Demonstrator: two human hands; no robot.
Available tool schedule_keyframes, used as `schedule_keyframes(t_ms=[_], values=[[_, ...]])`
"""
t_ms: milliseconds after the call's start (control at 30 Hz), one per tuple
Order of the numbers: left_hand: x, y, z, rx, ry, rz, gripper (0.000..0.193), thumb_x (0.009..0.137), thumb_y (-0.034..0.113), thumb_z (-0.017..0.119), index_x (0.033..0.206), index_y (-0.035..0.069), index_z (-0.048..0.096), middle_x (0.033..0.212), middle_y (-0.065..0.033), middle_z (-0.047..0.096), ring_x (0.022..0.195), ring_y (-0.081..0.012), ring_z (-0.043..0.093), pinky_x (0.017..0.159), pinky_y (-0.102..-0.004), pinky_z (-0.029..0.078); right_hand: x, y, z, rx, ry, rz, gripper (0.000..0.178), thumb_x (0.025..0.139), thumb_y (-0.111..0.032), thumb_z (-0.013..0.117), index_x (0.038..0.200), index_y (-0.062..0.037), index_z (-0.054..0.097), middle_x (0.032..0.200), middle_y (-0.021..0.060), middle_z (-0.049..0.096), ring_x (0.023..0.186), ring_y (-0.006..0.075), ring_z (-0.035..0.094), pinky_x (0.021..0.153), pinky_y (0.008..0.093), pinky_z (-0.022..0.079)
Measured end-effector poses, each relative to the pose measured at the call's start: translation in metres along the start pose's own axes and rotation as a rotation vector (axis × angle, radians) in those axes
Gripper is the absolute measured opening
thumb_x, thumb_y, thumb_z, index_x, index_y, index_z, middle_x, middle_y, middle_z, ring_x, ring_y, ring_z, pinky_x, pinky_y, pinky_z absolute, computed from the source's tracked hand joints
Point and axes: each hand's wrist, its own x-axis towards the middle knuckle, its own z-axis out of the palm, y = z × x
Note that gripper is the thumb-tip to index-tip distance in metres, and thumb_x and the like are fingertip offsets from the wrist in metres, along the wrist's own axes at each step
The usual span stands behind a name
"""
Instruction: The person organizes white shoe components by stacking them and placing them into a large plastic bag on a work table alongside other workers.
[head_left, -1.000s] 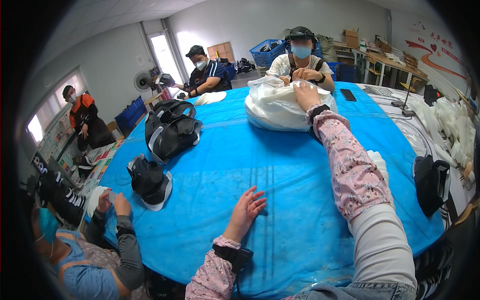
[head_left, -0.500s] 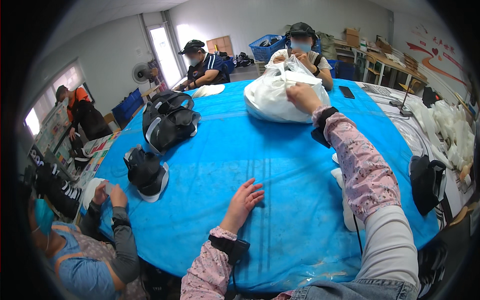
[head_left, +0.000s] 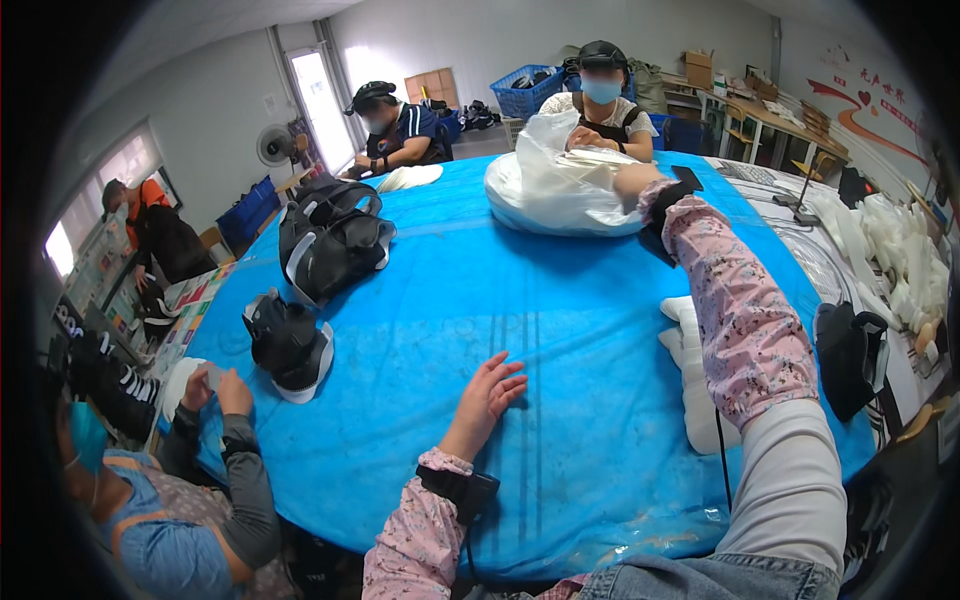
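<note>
My right arm stretches far across the blue-covered table (head_left: 440, 380). At the end of it, my right hand (head_left: 636, 182) reaches into the mouth of a white plastic bag (head_left: 545, 195). Its fingers are hidden among the pale flat pieces (head_left: 600, 155) showing at the bag's opening. My left hand (head_left: 488, 395) hovers over or rests on the cover near the middle, fingers spread and nothing in them. Beside my right forearm lies a stack of white padded pieces (head_left: 695, 380), partly covered by the sleeve.
Black shoe uppers (head_left: 285, 345) and a larger black pile (head_left: 335, 245) lie at the left, another black upper (head_left: 850, 360) at the right edge. Co-workers sit across and at the left. A phone (head_left: 687, 178) lies past my wrist, white pieces (head_left: 885, 250) heaped far right.
My right hand has moved right and down into the bag's mouth. The bag's top now stands up more to the left, and the co-worker opposite has lowered their hands. My left hand stays put.
</note>
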Motion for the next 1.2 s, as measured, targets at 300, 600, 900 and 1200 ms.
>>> schedule_keyframes(t_ms=[300, 600, 900, 1200], values=[[-0.003, 0.004, -0.012, 0.049, 0.012, 0.011, 0.046, 0.086, 0.021, 0.046, 0.122, 0.0, 0.029, 0.109, -0.0143, 0.046, 0.093, -0.0206, 0.051, 0.082, -0.0293, 0.043, -0.036, 0.008, -0.016, 0.105, -0.021, -0.009, 0.035, 0.065, -0.015, 0.066, 0.097, -0.0123, 0.054, 0.085, 0.0103, 0.059, 0.083, 0.0276, 0.056, 0.069, 0.0347, 0.044], [-0.003, 0.008, -0.007, 0.088, 0.002, -0.013, 0.04, 0.086, 0.021, 0.045, 0.118, -0.001, 0.035, 0.106, -0.0135, 0.047, 0.092, -0.0198, 0.051, 0.082, -0.0293, 0.043, -0.054, -0.003, 0.035, 0.972, -0.253, 0.412, 0.041, 0.08, -0.03, 0.036, 0.092, 0.0035, 0.056, 0.083, 0.0145, 0.06, 0.052, 0.0216, 0.058, 0.051, 0.0294, 0.049], [-0.005, 0.008, -0.006, 0.117, 0.028, -0.027, 0.039, 0.086, 0.017, 0.044, 0.119, -0.001, 0.033, 0.106, -0.0141, 0.047, 0.091, -0.0199, 0.052, 0.081, -0.0293, 0.044, -0.016, -0.012, 0.095, 0.678, 0.33, 0.8, 0.04, 0.065, -0.021, 0.057, 0.097, 0.0025, 0.053, 0.101, 0.0227, 0.054, 0.094, 0.0321, 0.053, 0.082, 0.0369, 0.042], [-0.009, 0.011, -0.006, 0.123, 0.103, -0.052, 0.036, 0.086, 0.013, 0.044, 0.118, 0.0, 0.037, 0.1, -0.0119, 0.051, 0.087, -0.0187, 0.053, 0.078, -0.0285, 0.045, 0.037, 0.026, 0.127, 0.89, 0.726, 0.867, 0.028, 0.077, -0.019, 0.041, 0.09, -0.0007, 0.058, 0.089, 0.0209, 0.058, 0.082, 0.0362, 0.056, 0.073, 0.0413, 0.044]])
